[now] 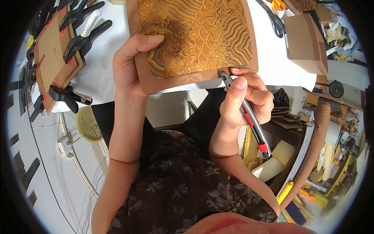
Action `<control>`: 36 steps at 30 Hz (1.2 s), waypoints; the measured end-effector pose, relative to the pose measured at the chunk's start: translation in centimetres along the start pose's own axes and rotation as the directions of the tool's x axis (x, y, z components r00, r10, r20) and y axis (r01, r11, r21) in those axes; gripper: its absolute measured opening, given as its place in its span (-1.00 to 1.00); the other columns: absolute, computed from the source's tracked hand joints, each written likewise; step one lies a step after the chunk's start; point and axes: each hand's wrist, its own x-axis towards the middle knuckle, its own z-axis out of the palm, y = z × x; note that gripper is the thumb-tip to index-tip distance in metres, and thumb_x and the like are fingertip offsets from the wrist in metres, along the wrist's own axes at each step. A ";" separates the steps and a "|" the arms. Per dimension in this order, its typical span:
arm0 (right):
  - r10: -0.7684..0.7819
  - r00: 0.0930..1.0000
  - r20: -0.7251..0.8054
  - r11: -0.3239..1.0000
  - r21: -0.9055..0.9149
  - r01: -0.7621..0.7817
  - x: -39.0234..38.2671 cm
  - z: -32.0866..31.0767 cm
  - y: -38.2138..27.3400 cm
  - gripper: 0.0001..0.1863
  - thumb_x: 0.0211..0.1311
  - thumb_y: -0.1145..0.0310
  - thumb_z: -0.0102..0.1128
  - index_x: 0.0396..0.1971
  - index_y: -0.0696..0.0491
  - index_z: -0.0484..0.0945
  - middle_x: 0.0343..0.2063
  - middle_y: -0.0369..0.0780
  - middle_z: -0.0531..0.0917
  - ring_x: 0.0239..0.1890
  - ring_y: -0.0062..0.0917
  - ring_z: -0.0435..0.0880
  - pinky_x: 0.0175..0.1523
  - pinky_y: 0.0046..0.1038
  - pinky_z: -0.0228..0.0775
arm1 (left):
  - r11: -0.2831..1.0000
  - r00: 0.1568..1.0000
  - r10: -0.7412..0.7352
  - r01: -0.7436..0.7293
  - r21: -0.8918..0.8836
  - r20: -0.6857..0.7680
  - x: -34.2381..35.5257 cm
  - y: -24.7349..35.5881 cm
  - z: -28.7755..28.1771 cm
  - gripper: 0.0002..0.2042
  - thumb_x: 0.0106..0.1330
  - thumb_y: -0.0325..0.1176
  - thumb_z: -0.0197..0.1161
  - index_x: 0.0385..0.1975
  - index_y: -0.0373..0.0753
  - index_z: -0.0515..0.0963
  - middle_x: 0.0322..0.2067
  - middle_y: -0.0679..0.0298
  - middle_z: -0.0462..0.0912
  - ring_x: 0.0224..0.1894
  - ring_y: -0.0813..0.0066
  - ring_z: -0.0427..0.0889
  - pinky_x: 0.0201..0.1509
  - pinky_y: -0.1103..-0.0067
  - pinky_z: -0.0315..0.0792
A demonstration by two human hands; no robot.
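Note:
A flat brown panel (181, 82) with rounded corners bears gold brocade (194, 35) patterned with waves and green streaks. My left hand (132, 60) grips its left edge, thumb lying on the front face and the other fingers hidden behind. In my right hand (249, 97) is a silver utility knife (255, 130) with a red slider and a red end. Its tip meets the lower border of the panel, close to the brocade's bottom edge. One right fingertip rests on that border beside the blade.
Brown boards (58, 50) held by several black spring clamps (83, 39) lie at the left on a white-covered table (272, 50). A brown box (306, 43) and black-handled scissors (274, 21) are at the right. Below hangs a yellow-green basket (89, 124); a long brown roll (317, 136) leans at the right.

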 end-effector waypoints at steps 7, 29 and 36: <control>-0.010 1.000 0.009 1.000 -0.003 0.010 -0.1 0.1 0.1 -0.66 0.17 0.52 0.21 -0.64 0.09 0.21 -0.76 -0.21 0.46 -0.65 -0.57 0.45 -0.29 -0.31 0.55 | 1.000 1.000 0.015 -0.015 0.010 -0.013 0.0 -0.1 0.1 -0.57 0.14 -0.53 0.04 0.06 -0.50 0.32 -0.09 0.00 0.55 -0.09 0.20 0.60 0.09 0.33 0.49; -0.009 0.998 -0.056 1.000 0.030 0.010 0.1 0.4 0.2 -0.67 0.06 0.55 0.28 -0.70 0.11 0.27 -0.74 -0.19 0.53 -0.65 -0.44 0.58 -0.40 -0.39 0.59 | 1.000 1.000 -0.002 0.002 -0.022 0.013 0.0 0.0 -0.2 -0.57 0.16 -0.53 0.03 0.08 -0.49 0.31 -0.05 0.00 0.53 -0.06 0.19 0.59 0.09 0.32 0.50; 0.000 0.998 -0.070 0.999 0.051 0.004 0.0 0.4 0.2 -0.67 0.06 0.55 0.28 -0.70 0.11 0.27 -0.74 -0.19 0.53 -0.65 -0.44 0.58 -0.40 -0.40 0.58 | 1.000 1.000 -0.005 0.005 -0.014 0.004 0.0 0.0 -0.2 -0.57 0.16 -0.54 0.02 0.08 -0.49 0.30 -0.05 -0.01 0.53 -0.05 0.19 0.59 0.09 0.32 0.50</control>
